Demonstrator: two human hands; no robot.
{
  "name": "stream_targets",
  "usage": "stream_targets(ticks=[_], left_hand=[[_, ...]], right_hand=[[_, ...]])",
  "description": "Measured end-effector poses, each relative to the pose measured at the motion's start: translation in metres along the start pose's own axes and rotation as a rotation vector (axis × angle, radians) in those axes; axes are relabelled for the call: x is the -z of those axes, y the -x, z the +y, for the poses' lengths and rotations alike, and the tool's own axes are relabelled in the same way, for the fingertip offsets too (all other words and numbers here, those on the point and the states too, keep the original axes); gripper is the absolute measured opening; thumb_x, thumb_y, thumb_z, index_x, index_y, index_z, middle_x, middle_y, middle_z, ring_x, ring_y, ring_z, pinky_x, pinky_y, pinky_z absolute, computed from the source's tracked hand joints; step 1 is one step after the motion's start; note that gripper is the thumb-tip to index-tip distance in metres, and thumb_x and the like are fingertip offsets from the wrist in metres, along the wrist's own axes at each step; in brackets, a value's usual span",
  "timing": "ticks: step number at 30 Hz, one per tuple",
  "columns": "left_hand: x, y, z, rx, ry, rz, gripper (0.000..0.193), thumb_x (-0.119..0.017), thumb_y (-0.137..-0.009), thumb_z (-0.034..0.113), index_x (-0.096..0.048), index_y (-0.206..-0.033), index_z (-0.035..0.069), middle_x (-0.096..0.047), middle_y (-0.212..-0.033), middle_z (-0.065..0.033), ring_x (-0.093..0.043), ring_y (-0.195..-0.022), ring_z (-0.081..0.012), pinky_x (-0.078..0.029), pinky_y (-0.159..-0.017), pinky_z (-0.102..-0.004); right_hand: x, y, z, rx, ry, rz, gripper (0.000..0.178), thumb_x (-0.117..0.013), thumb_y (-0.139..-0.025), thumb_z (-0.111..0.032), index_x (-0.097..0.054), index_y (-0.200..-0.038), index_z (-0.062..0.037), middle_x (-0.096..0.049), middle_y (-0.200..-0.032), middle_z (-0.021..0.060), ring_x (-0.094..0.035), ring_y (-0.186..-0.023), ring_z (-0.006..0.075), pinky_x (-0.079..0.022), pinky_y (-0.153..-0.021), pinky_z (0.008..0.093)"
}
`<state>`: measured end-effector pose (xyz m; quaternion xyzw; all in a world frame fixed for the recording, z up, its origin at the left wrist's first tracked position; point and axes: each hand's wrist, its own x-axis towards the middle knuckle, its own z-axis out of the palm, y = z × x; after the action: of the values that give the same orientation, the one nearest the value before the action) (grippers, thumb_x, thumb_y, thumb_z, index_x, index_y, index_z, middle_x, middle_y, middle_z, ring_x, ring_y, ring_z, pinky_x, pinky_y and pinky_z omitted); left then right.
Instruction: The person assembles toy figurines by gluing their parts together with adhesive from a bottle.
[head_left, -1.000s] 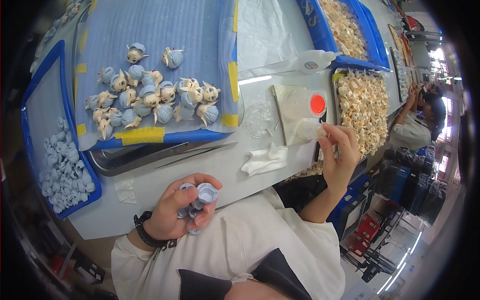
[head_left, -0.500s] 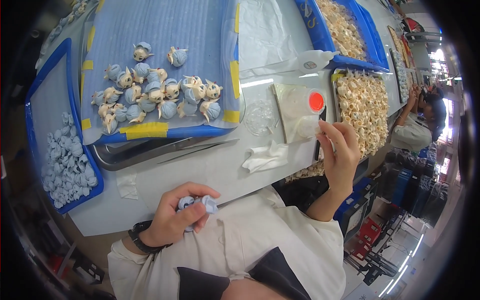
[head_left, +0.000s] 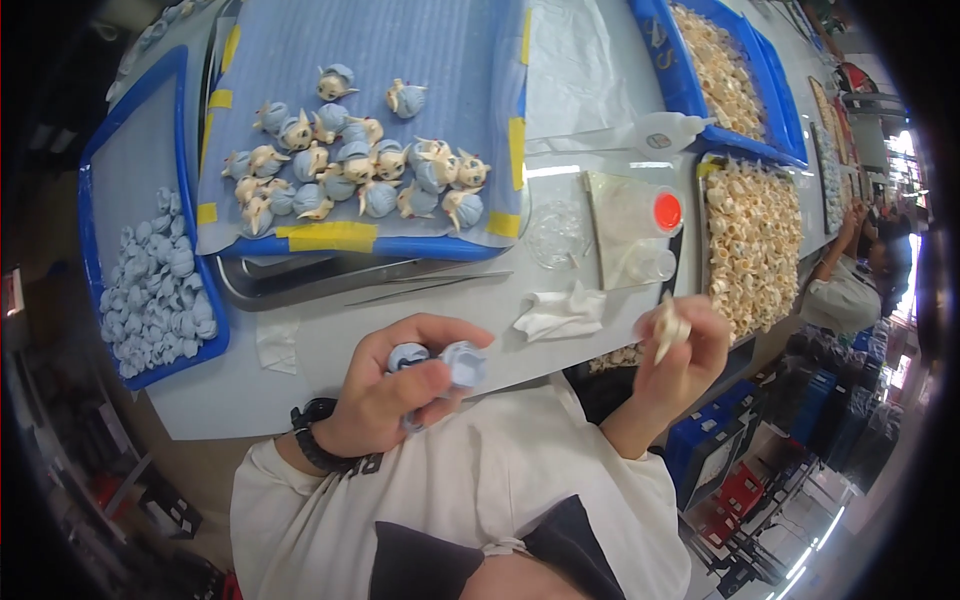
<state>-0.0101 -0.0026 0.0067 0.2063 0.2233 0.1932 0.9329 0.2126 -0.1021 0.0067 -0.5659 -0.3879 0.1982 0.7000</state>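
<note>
My left hand (head_left: 385, 390) is curled around a few blue-grey doll hair pieces. One hollow hair piece (head_left: 466, 366) sits at the fingertips with its opening showing. Off to the right, my right hand (head_left: 690, 360) pinches a cream doll head part (head_left: 672, 328) with pointed tips; it is slightly blurred. The two hands are apart, both above the near table edge. Beyond the left hand, several doll heads with blue-grey hair (head_left: 377, 198) lie on a film-lined blue tray (head_left: 420, 247).
At left, a blue tray (head_left: 220, 300) holds loose hair pieces (head_left: 160, 290). Tweezers (head_left: 430, 287), crumpled tissue (head_left: 562, 313), a small clear cup (head_left: 655, 265), a red-topped container (head_left: 667, 211) and a white squeeze bottle (head_left: 668, 132) lie mid-table. Cream parts (head_left: 752, 250) fill a tray at right. A co-worker (head_left: 835, 290) sits beyond.
My right hand has drawn back from beside the small clear cup, and a cream head part now shows in its fingers. The hair piece in my left hand has turned, showing its opening.
</note>
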Motion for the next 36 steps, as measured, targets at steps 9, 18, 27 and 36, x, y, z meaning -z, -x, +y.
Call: stream_targets(ticks=[9,18,27,36], left_hand=[[0.002,0.003,0.001,-0.115,-0.275,0.119,0.034,-0.062,-0.077,0.009,-0.049,-0.107,0.0,-0.054,-0.093,-0.0034,-0.049,-0.086,-0.0061,-0.039,-0.077,-0.02],[0.006,0.0,-0.004,-0.495,-0.56,0.025,0.034,-0.068,-0.072,0.002,-0.049,-0.099,0.002,-0.054,-0.092,-0.0087,-0.051,-0.08,-0.0116,-0.039,-0.071,-0.0243],[0.007,0.001,-0.001,-0.435,-0.566,-0.05,0.027,-0.064,-0.074,0.0,-0.051,-0.098,0.0,-0.058,-0.089,-0.0108,-0.055,-0.078,-0.0145,-0.042,-0.068,-0.0246],[0.008,0.002,-0.005,-0.4,-0.613,-0.049,0.019,-0.06,-0.077,0.003,-0.052,-0.094,-0.001,-0.058,-0.086,-0.0095,-0.054,-0.073,-0.0114,-0.042,-0.065,-0.0234]], right_hand=[[-0.05,0.006,0.009,0.06,-0.23,-0.474,0.04,-0.075,-0.066,-0.016,-0.057,-0.096,0.0029,-0.058,-0.08,0.0134,-0.056,-0.064,0.0179,-0.045,-0.053,0.0245],[-0.06,-0.001,0.006,0.148,-0.101,-0.566,0.043,-0.078,-0.061,-0.017,-0.058,-0.093,0.0038,-0.06,-0.077,0.0124,-0.058,-0.061,0.0184,-0.045,-0.05,0.0251],[-0.059,-0.006,-0.006,0.103,0.039,-0.686,0.039,-0.078,-0.059,-0.014,-0.06,-0.089,0.0032,-0.061,-0.07,0.0109,-0.059,-0.057,0.0191,-0.045,-0.049,0.0246],[-0.059,0.0,-0.011,0.2,0.161,-0.728,0.038,-0.077,-0.059,-0.016,-0.06,-0.086,0.0037,-0.057,-0.064,0.01,-0.055,-0.051,0.0181,-0.042,-0.044,0.0245]])
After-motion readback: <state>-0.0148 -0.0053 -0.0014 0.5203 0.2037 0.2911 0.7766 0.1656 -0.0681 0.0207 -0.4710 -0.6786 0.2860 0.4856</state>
